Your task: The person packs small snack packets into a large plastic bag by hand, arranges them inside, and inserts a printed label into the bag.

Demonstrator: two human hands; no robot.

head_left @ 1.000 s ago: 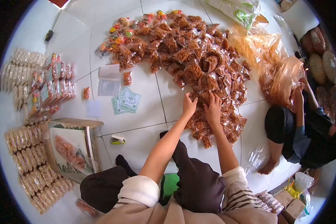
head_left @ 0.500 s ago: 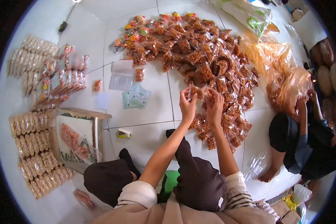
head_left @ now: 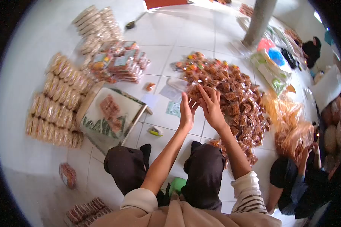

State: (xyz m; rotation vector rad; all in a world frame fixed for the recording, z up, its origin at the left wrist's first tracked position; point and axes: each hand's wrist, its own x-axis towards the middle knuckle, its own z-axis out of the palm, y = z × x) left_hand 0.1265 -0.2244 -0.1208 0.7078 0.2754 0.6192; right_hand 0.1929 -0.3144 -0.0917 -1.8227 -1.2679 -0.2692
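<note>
Head view: looked down over the wearer's knees [head_left: 204, 174] onto a white tiled floor [head_left: 195, 34].
Left hand [head_left: 188, 113]: raised, fingers pointing away from the body, pinched on one side of a snack packet [head_left: 194, 92].
Right hand [head_left: 213, 108]: opposite and near the left, fingers bent over toward the same packet and gripping its other side; exact finger contact partly hidden.
Snack packet: clear plastic with reddish-brown contents, between the fingertips of both hands, in front of the wearer; lower part covered by fingers.
Pile [head_left: 242, 109]: many similar brown packets heaped beyond and to the right of the hands; some with colourful contents at its far left end.
Clear sheets [head_left: 169, 92]: flat on the tiles, left of the hands.
Green printed card [head_left: 173, 108]: on the tiles, just beside the left hand as viewed.
Small packet [head_left: 150, 87]: alone, left of the sheets.
Stapler [head_left: 155, 131]: green and pale, on the floor near the wearer's foot.
Low box [head_left: 96, 123]: wooden edge, leaf-patterned top, left of the stapler.
Stacked packs [head_left: 60, 102]: rows on the far left, beside the box.
Orange bag [head_left: 291, 130]: right of the pile, bulging, translucent.
Co-worker's hands [head_left: 310, 150]: at the bag's near edge; what they gripped could not be told.
Post [head_left: 259, 22]: grey, upright, beyond the pile.
</note>
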